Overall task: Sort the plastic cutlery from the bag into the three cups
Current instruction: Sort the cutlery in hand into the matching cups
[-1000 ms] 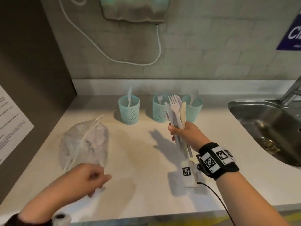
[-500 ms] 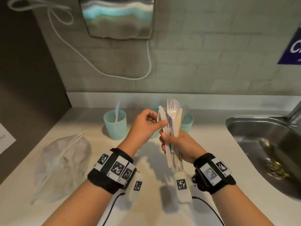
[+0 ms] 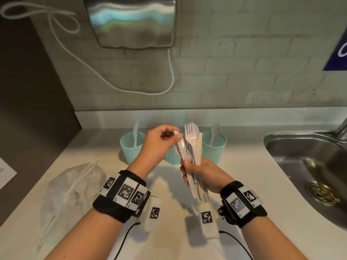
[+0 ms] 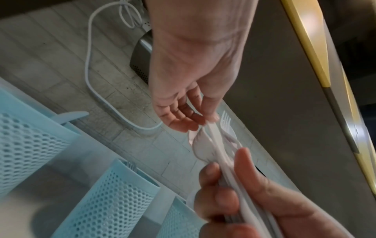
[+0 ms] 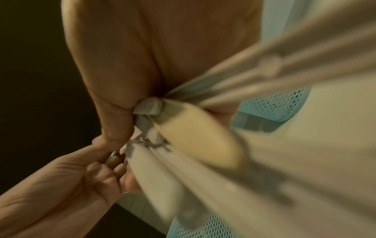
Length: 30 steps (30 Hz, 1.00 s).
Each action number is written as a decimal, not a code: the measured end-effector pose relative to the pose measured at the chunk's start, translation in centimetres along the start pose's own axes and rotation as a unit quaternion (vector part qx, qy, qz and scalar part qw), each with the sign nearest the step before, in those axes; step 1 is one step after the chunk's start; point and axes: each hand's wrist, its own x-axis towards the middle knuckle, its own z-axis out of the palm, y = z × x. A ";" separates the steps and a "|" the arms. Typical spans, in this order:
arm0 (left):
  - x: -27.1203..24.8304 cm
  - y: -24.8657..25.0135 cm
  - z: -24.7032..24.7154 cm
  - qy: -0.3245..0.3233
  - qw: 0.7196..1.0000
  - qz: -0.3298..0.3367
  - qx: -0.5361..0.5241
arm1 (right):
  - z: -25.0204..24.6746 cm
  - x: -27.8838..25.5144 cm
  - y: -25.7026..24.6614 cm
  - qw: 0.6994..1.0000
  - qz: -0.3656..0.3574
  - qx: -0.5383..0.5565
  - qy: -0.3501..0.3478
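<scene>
My right hand [image 3: 189, 169] grips a bundle of plastic cutlery [image 3: 192, 139] upright over the counter: forks, spoons and knives, white, clear and cream. My left hand [image 3: 173, 134] pinches the top of a white knife [image 4: 212, 133] at the bundle's left side, thumb against fingertips. Behind stand three teal mesh cups. The left cup [image 3: 131, 149] holds a knife and the right cup [image 3: 214, 149] a spoon. The middle cup [image 3: 173, 157] is half hidden by my left hand, and the left wrist view shows a fork [image 4: 131, 165] in it. The clear bag [image 3: 75, 190] lies at the left.
A steel sink [image 3: 308, 166] is sunk into the counter at the right. On the wall above hang a metal dispenser [image 3: 131, 21] and a white cable [image 3: 112, 83]. A dark panel [image 3: 28, 100] closes the left side. A paper sheet [image 3: 5, 173] lies at the far left.
My left hand left the bag, rose to the bundle and took the white knife's tip. The right hand drew the bundle nearer, and the head view tilted up.
</scene>
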 end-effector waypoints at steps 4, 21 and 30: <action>1.2 0.1 -1.9 0.062 0.992 -0.011 -0.105 | -0.3 0.1 0.6 0.999 0.007 0.037 0.011; 0.6 0.7 0.3 -0.037 0.978 0.010 0.206 | 0.0 0.5 0.5 0.995 0.003 -0.016 0.097; 0.9 0.0 1.9 -0.040 0.963 -0.022 0.265 | 0.4 0.8 0.5 0.992 -0.005 -0.025 0.122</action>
